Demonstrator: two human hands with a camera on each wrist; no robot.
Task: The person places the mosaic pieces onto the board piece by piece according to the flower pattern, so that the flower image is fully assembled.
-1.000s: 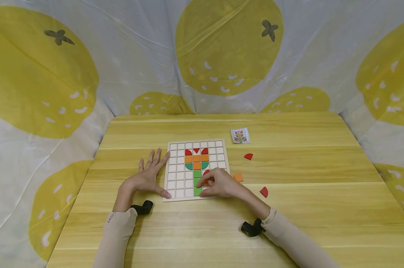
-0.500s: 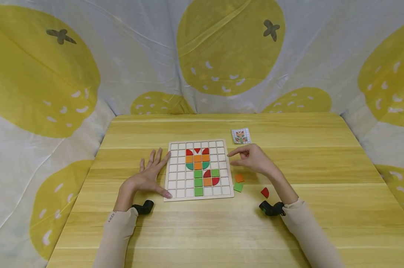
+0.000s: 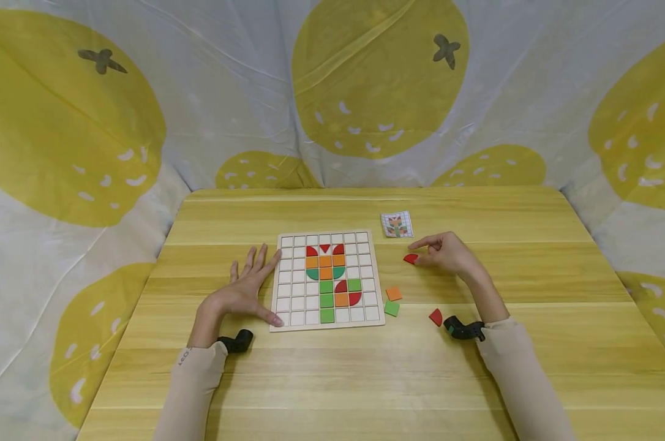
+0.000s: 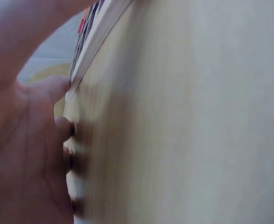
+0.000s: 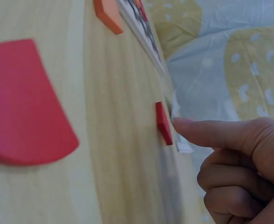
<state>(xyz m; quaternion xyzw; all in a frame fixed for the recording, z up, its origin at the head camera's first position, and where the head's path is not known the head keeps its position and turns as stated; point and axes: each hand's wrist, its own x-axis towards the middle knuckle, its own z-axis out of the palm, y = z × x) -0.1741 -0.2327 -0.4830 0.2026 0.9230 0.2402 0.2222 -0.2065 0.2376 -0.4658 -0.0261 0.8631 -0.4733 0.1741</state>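
My left hand rests with fingers spread at the left edge of the wooden grid board; its thumb presses the near left corner and the index fingertip touches higher up that edge. In the board's cells lie red, orange and green tiles forming a flower. My right hand is right of the board, thumb tip at the far red quarter-circle tile, index finger extended apart from the thumb. In the right wrist view, that red tile lies just beyond the thumb tip, and the other fingers curl inward.
A small pattern card lies behind the right hand. Beside the board's right edge are an orange square tile and a green square tile. Another red quarter-circle tile lies nearer the right wrist. A patterned cloth hangs behind the table.
My right hand has left the board and moved right to the far red tile. The board's lower right tiles and the loose green square are now uncovered. My left hand stays put.
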